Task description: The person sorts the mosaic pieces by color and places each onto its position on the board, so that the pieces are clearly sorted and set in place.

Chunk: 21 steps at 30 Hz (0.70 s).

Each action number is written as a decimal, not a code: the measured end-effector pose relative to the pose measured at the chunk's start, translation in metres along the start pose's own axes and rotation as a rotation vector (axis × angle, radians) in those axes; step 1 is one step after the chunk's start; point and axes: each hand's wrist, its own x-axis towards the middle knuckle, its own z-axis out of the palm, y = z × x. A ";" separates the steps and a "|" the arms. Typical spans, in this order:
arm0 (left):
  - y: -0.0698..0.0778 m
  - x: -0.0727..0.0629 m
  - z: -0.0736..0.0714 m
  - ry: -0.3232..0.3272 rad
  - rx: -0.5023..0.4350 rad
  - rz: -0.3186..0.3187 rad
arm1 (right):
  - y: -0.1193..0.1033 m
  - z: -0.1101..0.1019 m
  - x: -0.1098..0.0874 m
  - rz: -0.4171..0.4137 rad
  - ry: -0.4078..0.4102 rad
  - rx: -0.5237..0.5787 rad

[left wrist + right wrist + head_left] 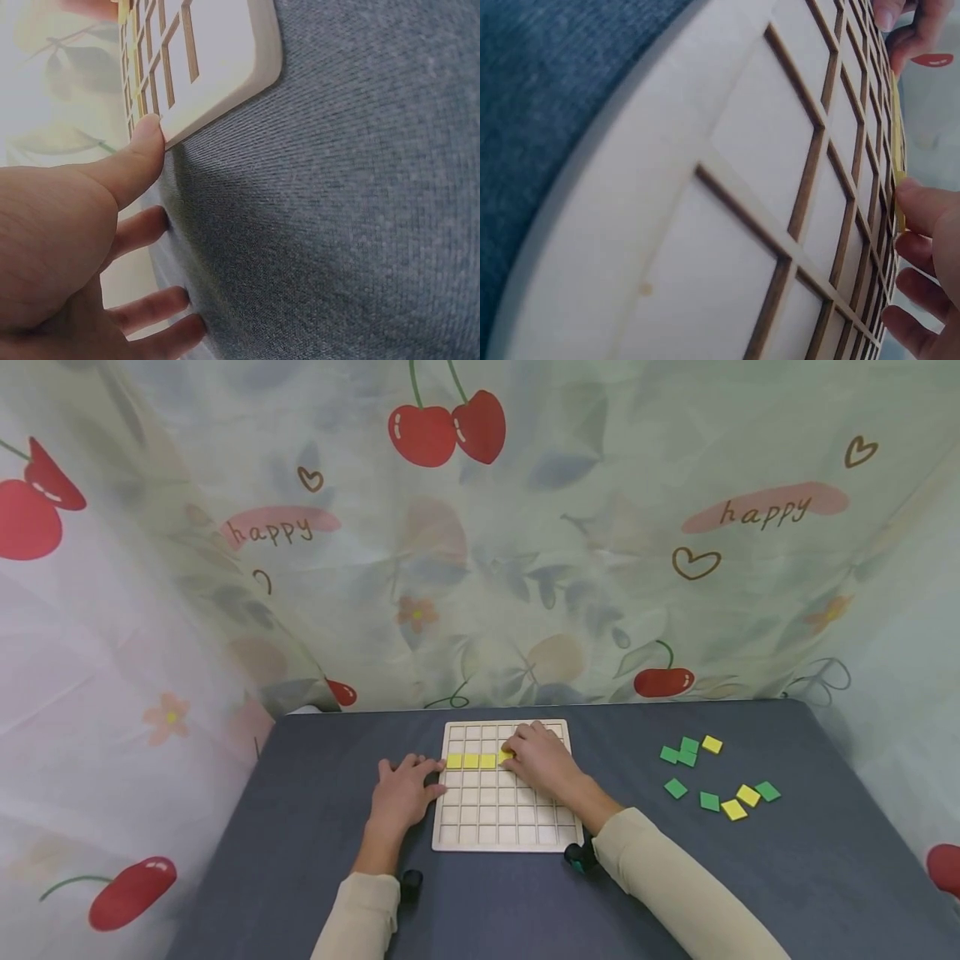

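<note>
A pale wooden grid board (487,835) lies on the table, with several yellow square tiles (471,761) in a row across its cells from the left side. My right hand (543,760) is over the board, its thumb and a finger pinching another yellow tile (505,757) at the right end of that row. Fingers partly hide this tile. My left hand (401,789) rests at the board's left edge, fingers spread. In the left wrist view, the thumb (142,150) touches the board's rim (225,105), while the other fingers reach past it, relaxed.
Loose green tiles (676,788) and yellow tiles (734,810) lie scattered on the right side of the dark cloth-covered table (315,860). A printed curtain (525,552) hangs behind and at both sides. Dark wrist devices (410,887) sit by both cuffs.
</note>
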 end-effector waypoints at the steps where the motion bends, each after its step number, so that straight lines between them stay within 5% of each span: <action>1: 0.000 0.000 0.000 0.002 -0.002 0.001 | 0.000 0.001 0.000 0.001 0.003 -0.006; 21: -0.001 0.002 0.002 -0.014 -0.015 -0.031 | 0.001 0.003 -0.003 0.020 -0.030 -0.025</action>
